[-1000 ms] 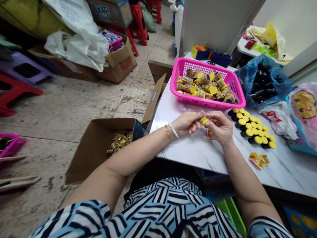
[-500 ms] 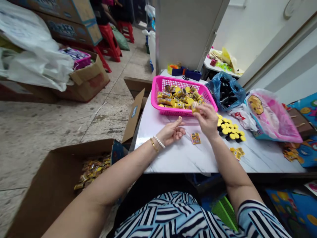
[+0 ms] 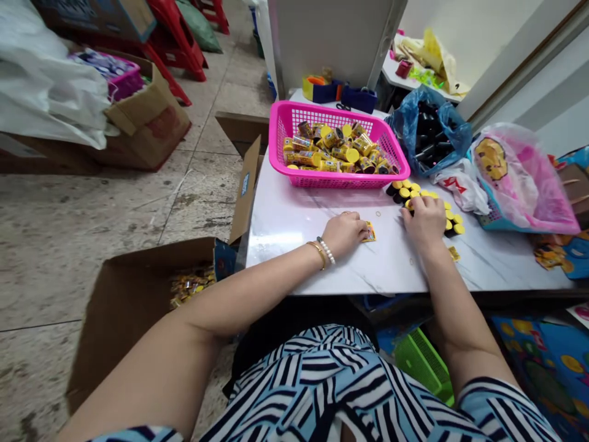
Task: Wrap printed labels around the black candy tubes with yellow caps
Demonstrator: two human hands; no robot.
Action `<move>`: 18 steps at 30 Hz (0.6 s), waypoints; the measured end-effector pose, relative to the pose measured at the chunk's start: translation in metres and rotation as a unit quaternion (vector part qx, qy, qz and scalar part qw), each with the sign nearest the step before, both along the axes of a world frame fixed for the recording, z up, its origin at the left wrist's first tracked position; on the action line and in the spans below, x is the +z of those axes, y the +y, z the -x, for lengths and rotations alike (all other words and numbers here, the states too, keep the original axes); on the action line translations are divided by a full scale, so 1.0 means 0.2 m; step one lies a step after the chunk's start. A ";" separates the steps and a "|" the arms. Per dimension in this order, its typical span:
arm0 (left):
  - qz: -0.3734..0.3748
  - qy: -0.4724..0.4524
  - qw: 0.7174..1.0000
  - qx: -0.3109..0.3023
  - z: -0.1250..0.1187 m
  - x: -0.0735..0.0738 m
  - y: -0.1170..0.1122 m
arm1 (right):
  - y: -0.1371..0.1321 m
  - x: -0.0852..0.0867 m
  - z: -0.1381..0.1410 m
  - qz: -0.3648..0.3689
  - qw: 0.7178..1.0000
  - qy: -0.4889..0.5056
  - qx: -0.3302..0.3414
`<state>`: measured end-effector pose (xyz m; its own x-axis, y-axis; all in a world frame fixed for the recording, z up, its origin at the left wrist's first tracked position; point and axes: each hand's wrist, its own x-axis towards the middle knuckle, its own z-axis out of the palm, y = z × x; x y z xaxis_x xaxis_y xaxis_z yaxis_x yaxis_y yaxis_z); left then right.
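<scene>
My left hand rests on the white table with its fingertips closed on the edge of a small yellow printed label. My right hand is over a group of small black bottles with yellow caps, its fingers curled round one at the near side; the hand covers part of the group. Beyond both hands stands a pink basket holding several small yellow-labelled bottles. More yellow labels lie beside my right wrist, partly hidden by it.
A blue plastic bag of black bottles stands behind the capped group. To its right are a white bag and a plastic-lined basket. Scissors lie behind the pink basket. An open carton with labelled bottles stands at lower left.
My right hand has let go of the yellow-labelled bottle held at the basket's rim and moved right to the capped bottles. My left hand has moved right and closed on the label.
</scene>
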<state>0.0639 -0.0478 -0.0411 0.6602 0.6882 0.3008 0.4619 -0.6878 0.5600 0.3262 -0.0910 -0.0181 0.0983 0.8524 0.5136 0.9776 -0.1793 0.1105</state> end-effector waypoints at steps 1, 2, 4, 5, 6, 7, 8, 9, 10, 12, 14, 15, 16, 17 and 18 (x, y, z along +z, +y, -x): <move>-0.008 0.016 1.000 -0.002 -0.01 0.00 -0.01 | 0.01 0.00 0.01 0.001 1.000 0.001 0.000; -0.014 0.025 1.000 0.000 -0.02 -0.01 -0.01 | 0.02 0.00 0.01 0.001 1.000 0.004 0.003; -0.019 0.015 1.000 0.009 -0.02 -0.01 -0.01 | 0.02 0.01 0.03 -0.004 1.000 0.019 0.019; -0.017 -0.004 1.000 0.012 -0.01 -0.01 -0.01 | 0.02 0.01 0.05 -0.012 0.999 0.033 0.030; -0.010 -0.031 0.999 0.015 0.00 -0.01 0.00 | 0.01 0.01 0.06 -0.021 0.997 0.053 0.042; -0.002 -0.064 0.998 0.020 0.02 -0.01 0.00 | -0.01 0.01 0.07 -0.029 0.995 0.075 0.051; 0.005 -0.098 0.995 0.028 0.05 0.00 0.01 | -0.03 0.00 0.09 -0.032 0.993 0.096 0.060; 0.009 -0.130 0.991 0.039 0.07 0.01 0.01 | -0.06 0.00 0.11 -0.028 0.991 0.115 0.068; 0.009 -0.157 0.986 0.054 0.09 0.02 0.01 | -0.08 0.00 0.13 -0.023 0.988 0.131 0.078; 0.001 -0.192 0.978 0.078 0.14 0.04 0.01 | -0.14 0.01 0.18 -0.038 0.981 0.159 0.102; -0.002 -0.209 0.974 0.086 0.17 0.06 0.00 | -0.18 0.03 0.25 -0.096 0.967 0.200 0.123; 0.000 -0.213 0.973 0.086 0.17 0.07 -0.01 | -0.20 0.05 0.29 -0.121 0.956 0.233 0.132; 0.004 -0.218 0.972 0.085 0.18 0.08 -0.03 | -0.21 0.07 0.34 -0.126 0.943 0.272 0.146; 0.007 -0.224 0.971 0.084 0.18 0.09 -0.04 | -0.21 0.08 0.38 -0.111 0.928 0.316 0.163; 0.010 -0.232 0.969 0.081 0.18 0.10 -0.05 | -0.21 0.10 0.43 -0.080 0.911 0.361 0.185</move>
<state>0.0287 -0.0582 -0.0210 0.3401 0.7801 0.5251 0.2585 -0.6144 0.7454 0.2400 -0.1336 0.0010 0.1813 0.8153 0.5500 0.7825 0.2192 -0.5828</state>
